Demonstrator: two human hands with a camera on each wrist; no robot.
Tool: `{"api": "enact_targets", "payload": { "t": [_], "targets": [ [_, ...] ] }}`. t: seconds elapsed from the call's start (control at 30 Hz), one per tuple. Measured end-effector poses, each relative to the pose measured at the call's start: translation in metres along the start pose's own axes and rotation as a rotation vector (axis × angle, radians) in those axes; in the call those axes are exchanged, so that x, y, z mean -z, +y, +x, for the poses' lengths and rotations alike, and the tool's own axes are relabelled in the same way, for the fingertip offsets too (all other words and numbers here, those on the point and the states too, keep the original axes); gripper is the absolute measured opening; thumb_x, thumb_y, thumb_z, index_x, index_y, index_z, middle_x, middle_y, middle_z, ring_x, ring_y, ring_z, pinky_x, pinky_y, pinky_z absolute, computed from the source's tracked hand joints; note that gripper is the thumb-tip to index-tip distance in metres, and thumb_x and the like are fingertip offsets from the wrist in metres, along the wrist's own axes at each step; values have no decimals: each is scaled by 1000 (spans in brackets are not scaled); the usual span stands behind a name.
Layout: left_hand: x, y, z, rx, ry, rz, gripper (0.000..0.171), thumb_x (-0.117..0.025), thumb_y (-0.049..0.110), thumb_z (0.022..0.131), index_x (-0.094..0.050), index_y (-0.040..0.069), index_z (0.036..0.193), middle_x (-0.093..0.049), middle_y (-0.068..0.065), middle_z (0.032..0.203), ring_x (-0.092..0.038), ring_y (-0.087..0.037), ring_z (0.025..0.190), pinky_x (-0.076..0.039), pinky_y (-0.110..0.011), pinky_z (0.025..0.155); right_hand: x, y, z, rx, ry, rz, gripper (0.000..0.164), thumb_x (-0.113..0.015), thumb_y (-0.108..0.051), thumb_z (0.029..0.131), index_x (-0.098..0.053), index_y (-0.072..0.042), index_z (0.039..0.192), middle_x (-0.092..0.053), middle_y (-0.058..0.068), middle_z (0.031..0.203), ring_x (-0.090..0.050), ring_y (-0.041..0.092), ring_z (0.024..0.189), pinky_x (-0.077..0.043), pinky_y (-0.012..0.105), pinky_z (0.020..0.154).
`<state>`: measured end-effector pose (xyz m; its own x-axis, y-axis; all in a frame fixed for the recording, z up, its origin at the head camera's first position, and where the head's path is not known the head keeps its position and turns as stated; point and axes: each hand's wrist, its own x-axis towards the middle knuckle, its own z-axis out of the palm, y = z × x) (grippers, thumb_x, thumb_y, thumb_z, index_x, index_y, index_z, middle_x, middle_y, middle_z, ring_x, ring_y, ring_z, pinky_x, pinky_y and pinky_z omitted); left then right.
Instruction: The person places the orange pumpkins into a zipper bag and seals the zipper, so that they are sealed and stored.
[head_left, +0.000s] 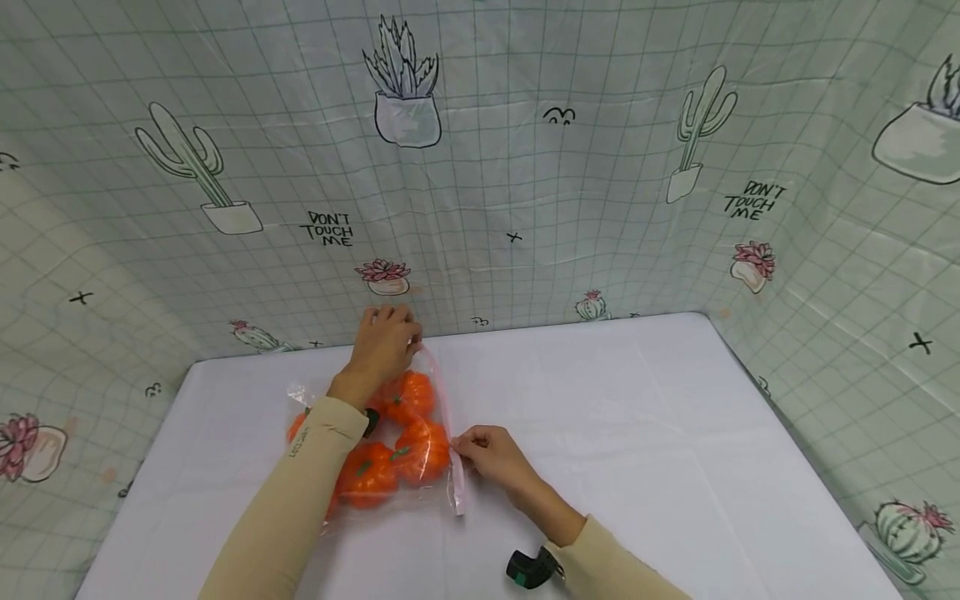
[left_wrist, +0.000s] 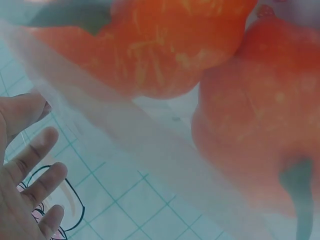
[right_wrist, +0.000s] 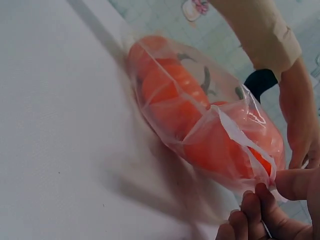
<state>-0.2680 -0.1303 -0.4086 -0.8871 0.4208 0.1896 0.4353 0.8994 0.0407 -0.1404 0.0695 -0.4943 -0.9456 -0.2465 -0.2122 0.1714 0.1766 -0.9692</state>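
Observation:
A clear plastic bag [head_left: 390, 493] with a pink strip [head_left: 444, 400] along its right edge lies on the table, full of several orange bell peppers [head_left: 365, 475] with green stems. My left hand [head_left: 384, 342] pinches the far end of the strip, its arm crossing over the bag and hiding part of it. In the left wrist view the thumb [left_wrist: 25, 111] sits at the bag's edge while the other fingers spread away. Nearer to me, my right hand [head_left: 491, 454] pinches the strip between thumb and forefinger. The right wrist view shows folded film [right_wrist: 240, 135] beside that pinch.
A white cloth covers the table [head_left: 637, 450]. Behind and at both sides hang gridded curtains [head_left: 480, 183] printed with cacti. A black wrist camera [head_left: 531, 570] sits by the right sleeve.

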Motion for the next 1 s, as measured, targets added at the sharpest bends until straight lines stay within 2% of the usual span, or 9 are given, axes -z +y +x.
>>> {"api": "enact_targets", "payload": {
  "t": [0.33, 0.53, 0.73, 0.83, 1.0],
  "targets": [
    [0, 1, 4, -25, 56, 101, 9, -74, 11, 98, -74, 12, 90, -63, -9, 112, -57, -36, 116, -40, -59, 110, -3, -3, -5, 57, 8, -5, 19, -62, -7, 100, -70, 8, 92, -59, -1, 77, -49, 12, 70, -41, 22, 61],
    [5, -11, 5, 49, 36, 161, 7, -73, 5, 96, -76, 11, 95, -61, -10, 113, -54, -38, 121, -36, -61, 114, -6, -2, -18, 68, -27, -39, 21, -64, -9, 100, -70, 9, 91, -63, -1, 81, -49, 11, 75, -40, 24, 63],
    [7, -14, 6, 47, 28, 151, 5, -72, 10, 99, -77, 11, 98, -61, -11, 117, -54, -38, 122, -36, -61, 115, -3, 3, -28, 72, -33, -56, 19, -66, -9, 97, -71, 7, 90, -61, -2, 77, -48, 11, 73, -39, 22, 63],
    [7, -14, 6, 66, 31, 130, 5, -73, 10, 99, -77, 12, 97, -61, -11, 118, -54, -38, 124, -34, -61, 117, -1, 5, -31, 66, -50, -67, 18, -67, -10, 96, -72, 7, 91, -60, -4, 75, -48, 10, 71, -39, 21, 62],
    [2, -12, 5, 74, 69, 108, 5, -76, 13, 97, -78, 12, 93, -62, -10, 113, -54, -37, 121, -35, -59, 116, 2, 7, -37, 47, -68, -62, 18, -69, -9, 95, -72, 7, 90, -59, -5, 73, -48, 10, 70, -39, 21, 61]
  ]
}}
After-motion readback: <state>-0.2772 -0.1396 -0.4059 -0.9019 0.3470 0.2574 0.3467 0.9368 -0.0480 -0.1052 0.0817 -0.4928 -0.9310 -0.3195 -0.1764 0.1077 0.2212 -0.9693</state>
